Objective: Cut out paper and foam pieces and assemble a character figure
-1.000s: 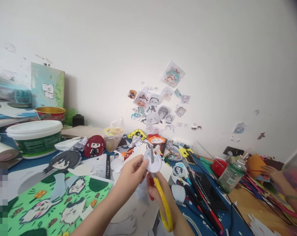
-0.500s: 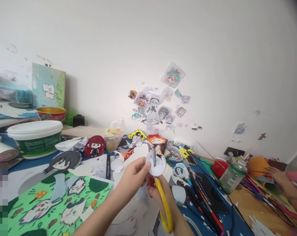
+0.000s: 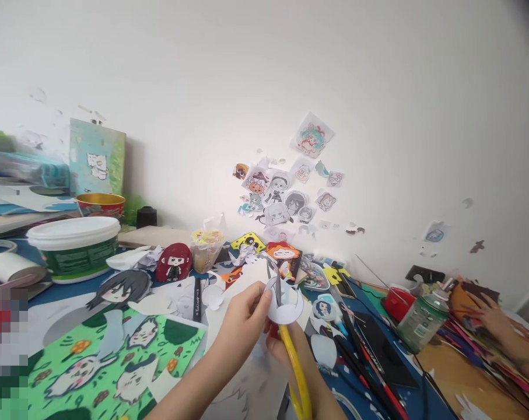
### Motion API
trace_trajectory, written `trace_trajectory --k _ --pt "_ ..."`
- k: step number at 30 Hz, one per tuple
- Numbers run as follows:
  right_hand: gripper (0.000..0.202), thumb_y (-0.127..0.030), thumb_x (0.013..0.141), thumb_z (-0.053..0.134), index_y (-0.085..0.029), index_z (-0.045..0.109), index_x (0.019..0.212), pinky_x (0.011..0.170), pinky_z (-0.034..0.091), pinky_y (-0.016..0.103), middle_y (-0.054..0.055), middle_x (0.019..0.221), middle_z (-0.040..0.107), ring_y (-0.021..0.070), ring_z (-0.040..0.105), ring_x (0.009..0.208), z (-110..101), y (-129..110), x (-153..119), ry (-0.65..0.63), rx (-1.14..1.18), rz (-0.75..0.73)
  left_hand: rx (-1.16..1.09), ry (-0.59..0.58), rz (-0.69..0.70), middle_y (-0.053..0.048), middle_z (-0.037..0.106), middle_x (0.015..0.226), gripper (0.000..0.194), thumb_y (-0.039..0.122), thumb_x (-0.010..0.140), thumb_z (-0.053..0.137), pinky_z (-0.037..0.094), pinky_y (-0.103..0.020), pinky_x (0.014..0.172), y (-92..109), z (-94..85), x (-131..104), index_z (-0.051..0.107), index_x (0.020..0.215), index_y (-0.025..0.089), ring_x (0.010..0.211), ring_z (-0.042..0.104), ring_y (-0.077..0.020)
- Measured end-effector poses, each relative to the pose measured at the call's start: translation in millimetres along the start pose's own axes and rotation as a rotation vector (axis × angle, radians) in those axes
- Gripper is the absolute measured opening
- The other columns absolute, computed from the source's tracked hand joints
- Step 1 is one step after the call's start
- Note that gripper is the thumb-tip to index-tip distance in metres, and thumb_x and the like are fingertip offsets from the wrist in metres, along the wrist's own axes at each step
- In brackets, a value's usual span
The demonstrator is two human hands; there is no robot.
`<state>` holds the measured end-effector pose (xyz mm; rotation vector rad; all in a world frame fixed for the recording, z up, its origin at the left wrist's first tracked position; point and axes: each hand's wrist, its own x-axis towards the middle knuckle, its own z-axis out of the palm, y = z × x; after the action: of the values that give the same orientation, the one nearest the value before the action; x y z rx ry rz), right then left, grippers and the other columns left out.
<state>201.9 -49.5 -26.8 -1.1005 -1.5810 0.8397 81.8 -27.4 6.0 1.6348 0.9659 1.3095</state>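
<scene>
My left hand (image 3: 251, 309) pinches the left edge of a small round white paper piece (image 3: 286, 314). Scissors with yellow and red handles (image 3: 295, 367) are in my right hand (image 3: 286, 350), which is closed around them below the paper and partly hidden by it. The metal blades point up through the opening in the paper, slightly parted. Under my forearms lie white sheets (image 3: 264, 373) with faint grey drawing. A green illustrated sheet (image 3: 115, 367) with cartoon figures is to the left of my left forearm.
A white-lidded tub (image 3: 74, 248) stands at the left, near a plastic-wrapped cup (image 3: 206, 251). Pens (image 3: 369, 367), a black tablet-like slab (image 3: 386, 350) and a green bottle (image 3: 424, 321) are at the right. Another person's hand (image 3: 487, 318) rests among coloured papers.
The view has shifted slightly left, so most things sit farther right. The blades stand more upright in the paper. The other person's hand has changed pose, its fingers now spread over the papers.
</scene>
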Motion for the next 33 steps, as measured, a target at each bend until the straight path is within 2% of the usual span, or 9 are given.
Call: trace_trajectory --k 2,5,8,13,18,22,28,33 --pt "0.022 -0.017 0.061 0.049 -0.016 0.058 0.081 0.055 0.039 0.026 0.001 0.07 0.054 0.0153 0.049 0.062 -0.9 1.3 -0.6 0.003 -0.001 -0.014 -0.006 -0.008 -0.001 0.007 0.037 0.049 0.032 0.042 0.083 0.037 0.028 -0.023 0.046 0.4 0.1 0.5 0.032 0.059 0.022 0.046 0.037 -0.0103" --pt "0.017 -0.016 0.062 0.052 -0.017 0.058 0.078 0.05 0.036 0.024 -0.001 0.059 0.05 0.0136 0.045 0.055 -1.9 1.6 -0.9 -0.006 -0.011 0.014 -0.02 0.009 0.006 0.007 0.033 0.049 0.033 0.042 0.082 0.038 0.026 -0.023 0.045 0.7 -0.2 -0.1 0.03 0.058 0.022 0.045 0.035 -0.0096" --pt "0.014 -0.015 0.063 0.052 -0.017 0.057 0.076 0.048 0.036 0.023 -0.001 0.059 0.05 0.0128 0.045 0.054 -1.3 1.2 -0.3 -0.001 -0.006 0.015 -0.027 0.005 0.01 0.007 0.034 0.05 0.033 0.043 0.082 0.039 0.027 -0.022 0.045 0.9 -1.5 -0.9 0.032 0.058 0.021 0.046 0.035 -0.0094" --pt "0.023 -0.016 0.059 0.048 -0.018 0.056 0.081 0.053 0.039 0.024 -0.001 0.067 0.053 0.014 0.048 0.059 0.4 1.2 3.3 -0.011 0.051 -0.031 -0.035 -0.081 -0.014 0.007 0.035 0.052 0.032 0.044 0.081 0.04 0.026 -0.022 0.044 0.9 -3.6 0.8 0.036 0.059 0.021 0.047 0.036 -0.0095" --pt "0.023 -0.016 0.06 0.048 -0.016 0.058 0.081 0.049 0.037 0.023 -0.001 0.062 0.053 0.0136 0.047 0.055 -2.2 0.9 4.4 -0.031 0.017 0.006 -0.045 -0.076 -0.008 0.008 0.032 0.051 0.032 0.043 0.08 0.041 0.024 -0.022 0.043 1.0 -4.3 3.0 0.033 0.058 0.021 0.045 0.032 -0.0087" --pt "0.03 -0.016 0.061 0.049 -0.017 0.059 0.09 0.046 0.037 0.022 -0.001 0.066 0.057 0.0134 0.048 0.055 -2.8 0.2 4.1 -0.038 0.022 0.003 -0.074 -0.092 -0.03 0.008 0.032 0.049 0.033 0.043 0.079 0.041 0.025 -0.021 0.043 4.3 -4.5 3.2 0.031 0.057 0.022 0.044 0.032 -0.0083" --pt "0.027 -0.015 0.061 0.05 -0.02 0.06 0.086 0.052 0.042 0.024 0.0 0.065 0.059 0.0166 0.053 0.061 -1.5 6.2 10.0 -0.041 0.028 -0.041 -0.157 -0.135 -0.085 0.007 0.034 0.053 0.034 0.048 0.077 0.043 0.025 -0.021 0.041 6.1 -3.8 1.8 0.034 0.059 0.021 0.044 0.033 -0.0078" --pt "0.022 -0.017 0.062 0.054 -0.018 0.06 0.082 0.049 0.04 0.023 0.0 0.06 0.055 0.0168 0.053 0.061 -3.0 12.5 13.6 -0.053 -0.015 0.054 -0.229 -0.14 -0.094 0.007 0.039 0.054 0.034 0.049 0.076 0.045 0.026 -0.021 0.042 2.6 -2.6 3.2 0.037 0.06 0.02 0.045 0.035 -0.0075"
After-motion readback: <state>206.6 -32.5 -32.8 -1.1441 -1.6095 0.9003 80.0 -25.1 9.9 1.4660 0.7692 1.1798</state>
